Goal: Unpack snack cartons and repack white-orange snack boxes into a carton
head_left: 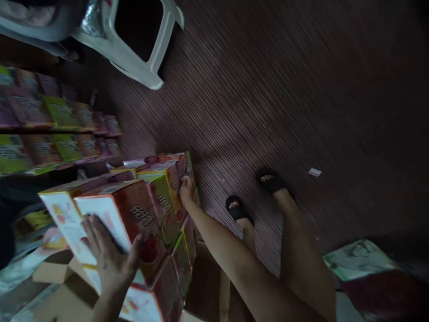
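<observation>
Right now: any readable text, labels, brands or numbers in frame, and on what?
No text can be read for certain.
Red carton under the left hand: bold dark characters on its side, too blurred to read.
Green carton near the right hand: similar dark print, illegible.
Shelved boxes: white lines of print, too small and blurred.
Floor scrap: no text discernible.

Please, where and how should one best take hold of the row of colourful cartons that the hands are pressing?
Probably by its two end faces, squeezing inward. The row of cartons is long, made of separate boxes. The left hand lies flat on the near white end, and the right hand presses the far end, so pressure from both ends should keep it together.
</observation>
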`<state>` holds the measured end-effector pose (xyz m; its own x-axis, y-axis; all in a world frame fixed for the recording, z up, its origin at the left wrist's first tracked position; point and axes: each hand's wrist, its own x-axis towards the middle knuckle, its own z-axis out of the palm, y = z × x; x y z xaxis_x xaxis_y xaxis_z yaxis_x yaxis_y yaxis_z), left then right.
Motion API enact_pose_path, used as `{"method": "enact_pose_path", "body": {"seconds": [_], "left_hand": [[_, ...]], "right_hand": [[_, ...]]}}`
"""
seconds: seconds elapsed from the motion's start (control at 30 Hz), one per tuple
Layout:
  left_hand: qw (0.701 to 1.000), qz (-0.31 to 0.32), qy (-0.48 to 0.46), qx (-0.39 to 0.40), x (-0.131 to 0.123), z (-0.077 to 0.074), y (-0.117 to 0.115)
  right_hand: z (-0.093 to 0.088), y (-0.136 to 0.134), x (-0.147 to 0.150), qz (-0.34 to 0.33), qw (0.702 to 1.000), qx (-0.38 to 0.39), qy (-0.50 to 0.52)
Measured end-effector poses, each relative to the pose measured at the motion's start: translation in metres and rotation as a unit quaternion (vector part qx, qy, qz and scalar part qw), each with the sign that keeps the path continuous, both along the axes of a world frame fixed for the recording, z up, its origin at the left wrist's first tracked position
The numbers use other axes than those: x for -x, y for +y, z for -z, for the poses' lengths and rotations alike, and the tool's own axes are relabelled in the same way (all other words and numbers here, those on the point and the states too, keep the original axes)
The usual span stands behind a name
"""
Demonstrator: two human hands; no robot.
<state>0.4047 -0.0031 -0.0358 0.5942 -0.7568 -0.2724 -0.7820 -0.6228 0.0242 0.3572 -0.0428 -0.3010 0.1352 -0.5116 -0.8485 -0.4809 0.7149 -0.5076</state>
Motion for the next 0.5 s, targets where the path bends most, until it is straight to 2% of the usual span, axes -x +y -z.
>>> {"method": "enact_pose_path", "body": {"seconds": [0.1, 0.17, 0.23, 0.37, 0.43, 0.5], "left_hand": [[1.0, -0.01, -0.004, 0.008, -0.007, 0.003, 0.0], [1.0, -0.015, -0.006, 0.022, -0.008, 0.007, 0.0], [0.999, -0.018, -0.014, 0.031, -0.006, 0.011, 0.001], [0.999, -0.025, -0.026, 0.027, -0.002, 0.02, 0.002], [0.999, -0.023, -0.023, 0.037, -0.002, 0.023, 0.003], [0.998, -0.014, -0.018, 0.054, -0.002, 0.024, 0.003]], "right_hand": [[0.006, 0.007, 0.002, 0.02, 0.999, 0.009, -0.029], [0.016, 0.001, 0.011, -0.02, 0.999, 0.023, -0.037], [0.037, -0.018, 0.023, -0.083, 0.996, 0.038, -0.024], [0.101, -0.066, 0.034, -0.196, 0.98, 0.035, 0.017], [0.125, -0.069, 0.033, -0.258, 0.966, 0.021, 0.003], [0.13, -0.053, 0.038, -0.322, 0.946, -0.006, -0.026]]}}
